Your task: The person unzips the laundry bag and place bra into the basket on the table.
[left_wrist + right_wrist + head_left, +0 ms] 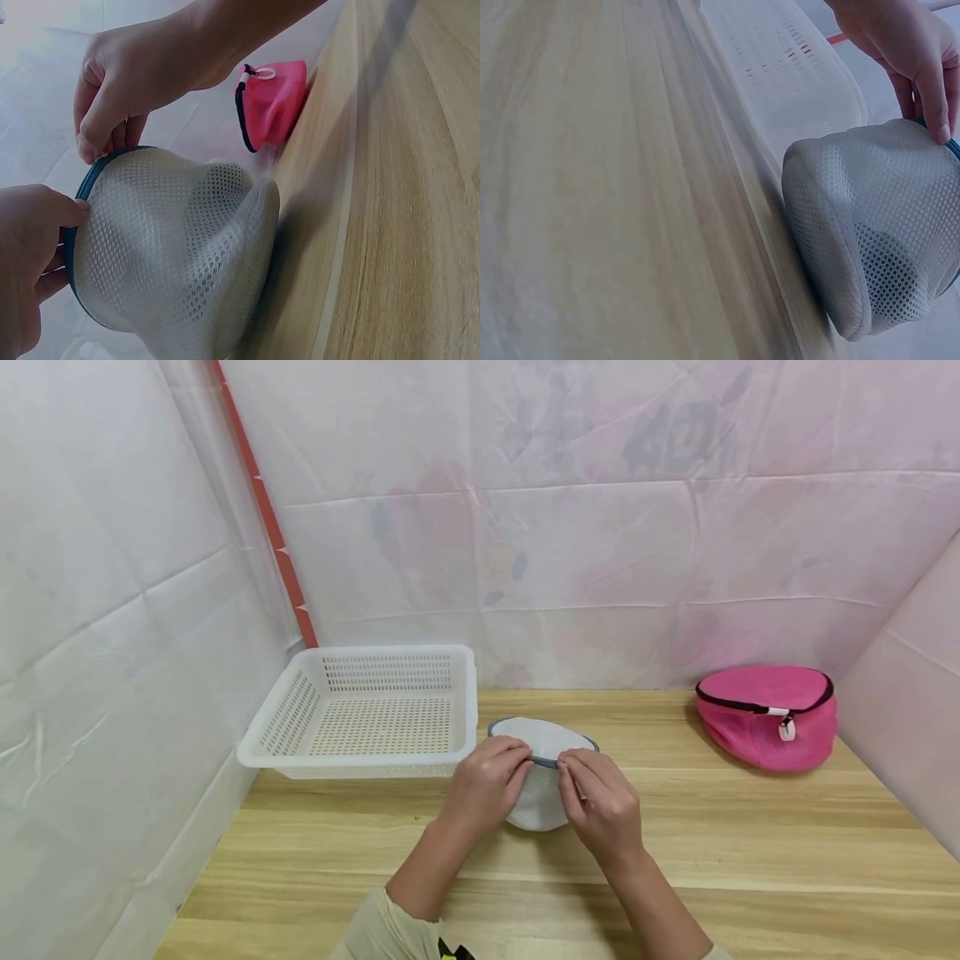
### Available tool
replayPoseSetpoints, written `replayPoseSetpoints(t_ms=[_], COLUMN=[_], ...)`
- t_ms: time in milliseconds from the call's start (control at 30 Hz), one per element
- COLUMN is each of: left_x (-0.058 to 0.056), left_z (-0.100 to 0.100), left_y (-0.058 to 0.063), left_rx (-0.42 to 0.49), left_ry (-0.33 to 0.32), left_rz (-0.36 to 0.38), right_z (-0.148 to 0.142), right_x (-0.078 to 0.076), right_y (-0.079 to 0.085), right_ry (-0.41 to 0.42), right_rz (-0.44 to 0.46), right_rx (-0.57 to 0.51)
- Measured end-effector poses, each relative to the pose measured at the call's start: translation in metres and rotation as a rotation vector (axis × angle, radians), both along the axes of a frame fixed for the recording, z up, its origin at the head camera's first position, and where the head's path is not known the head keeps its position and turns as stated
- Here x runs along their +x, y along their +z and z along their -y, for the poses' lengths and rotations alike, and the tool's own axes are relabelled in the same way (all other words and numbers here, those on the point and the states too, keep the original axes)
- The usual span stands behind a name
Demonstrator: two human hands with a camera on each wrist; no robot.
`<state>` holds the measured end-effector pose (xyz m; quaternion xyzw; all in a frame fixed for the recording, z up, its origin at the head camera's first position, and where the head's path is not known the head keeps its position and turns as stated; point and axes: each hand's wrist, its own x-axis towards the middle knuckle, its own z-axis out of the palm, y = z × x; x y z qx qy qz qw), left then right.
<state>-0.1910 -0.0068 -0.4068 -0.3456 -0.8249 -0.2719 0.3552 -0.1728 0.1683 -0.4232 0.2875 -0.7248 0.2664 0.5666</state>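
Observation:
A white mesh laundry bag (536,806) with a blue-grey zipped rim stands on the wooden table, its lid side facing up. On the rim's near left side, my left hand (486,781) pinches the edge between thumb and fingers. My right hand (603,802) pinches the same zipped edge a little further right; in the left wrist view, a small zipper pull (100,157) shows at its fingertips. A darker patch shows through the mesh bag (889,217) in the right wrist view, where the left hand (922,67) grips the rim.
A white perforated plastic basket (360,762) stands at the back left, just beyond my left hand. At the back right sits a pink mesh bag (772,735) with a black zipper and white pull. Pale sheeting (585,560) hangs behind the table (750,860) and along both sides.

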Motion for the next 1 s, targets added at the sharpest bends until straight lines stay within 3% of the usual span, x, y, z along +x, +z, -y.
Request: replayPoseSetpoints(t_ms=[567,1000], left_x=[0.008,0.009], left_z=[-0.012,-0.011], left_y=[0.002,0.0], left_rx=[-0.034,-0.03], left_ry=[-0.047,-0.04], left_rz=[-0.036,-0.046], right_z=[0.006,0.006], right_x=[0.001,0.001], right_y=[-0.002,-0.002], right_ry=[0.013,0.011], right_rz=[-0.012,0.001], right_rx=[0.048,0.052])
